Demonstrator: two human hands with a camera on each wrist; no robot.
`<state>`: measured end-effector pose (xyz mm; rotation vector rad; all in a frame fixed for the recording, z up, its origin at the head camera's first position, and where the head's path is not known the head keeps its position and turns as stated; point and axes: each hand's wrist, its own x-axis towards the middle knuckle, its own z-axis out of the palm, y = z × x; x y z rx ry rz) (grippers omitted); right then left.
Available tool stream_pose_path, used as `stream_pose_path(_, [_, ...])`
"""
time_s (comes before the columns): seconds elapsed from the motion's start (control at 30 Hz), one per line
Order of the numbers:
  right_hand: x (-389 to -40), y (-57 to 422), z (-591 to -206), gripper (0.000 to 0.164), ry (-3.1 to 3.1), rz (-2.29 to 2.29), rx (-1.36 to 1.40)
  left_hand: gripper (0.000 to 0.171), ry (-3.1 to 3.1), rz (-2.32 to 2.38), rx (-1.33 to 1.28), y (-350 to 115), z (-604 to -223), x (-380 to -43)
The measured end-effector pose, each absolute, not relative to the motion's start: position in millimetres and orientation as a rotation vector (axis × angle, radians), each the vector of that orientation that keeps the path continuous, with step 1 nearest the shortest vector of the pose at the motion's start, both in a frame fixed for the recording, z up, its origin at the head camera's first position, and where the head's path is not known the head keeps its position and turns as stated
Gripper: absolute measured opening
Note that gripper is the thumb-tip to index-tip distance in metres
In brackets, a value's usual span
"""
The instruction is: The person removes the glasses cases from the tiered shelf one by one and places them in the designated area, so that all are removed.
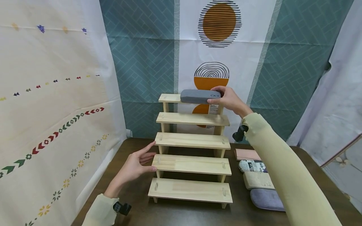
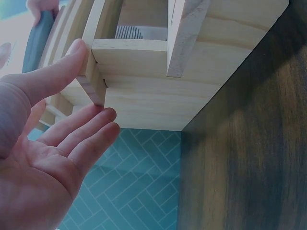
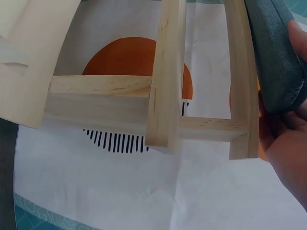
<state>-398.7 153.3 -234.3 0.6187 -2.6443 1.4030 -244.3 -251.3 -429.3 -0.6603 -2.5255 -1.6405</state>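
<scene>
A grey-blue glasses case [image 1: 195, 96], marked with a small spectacles drawing, is on the top step of a pale wooden tiered stand [image 1: 192, 140]. My right hand [image 1: 227, 99] grips the case by its right end, thumb at the front and fingers behind. In the right wrist view, the case [image 3: 278, 52] lies along the top board with the right hand [image 3: 295, 153] around its end. My left hand [image 1: 135, 163] steadies the stand's left side. The left wrist view shows the left hand [image 2: 43, 129] pinching the end of one step [image 2: 93, 79] between thumb and fingertips.
Right of the stand, a pink case [image 1: 247, 154], a newsprint-patterned case [image 1: 251, 166], a cream case [image 1: 258, 180] and a purple-grey case [image 1: 266, 199] lie in a row on the dark wooden table [image 1: 181, 215]. A patterned curtain [image 1: 141, 62] hangs behind.
</scene>
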Motion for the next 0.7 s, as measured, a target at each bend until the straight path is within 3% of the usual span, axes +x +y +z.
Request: stream_pose_path(0.7, [-357, 156, -249, 0.06, -2.475, 1.485, 0.704, 0.103, -2.527, -1.613, -0.673, -251, -430, -245])
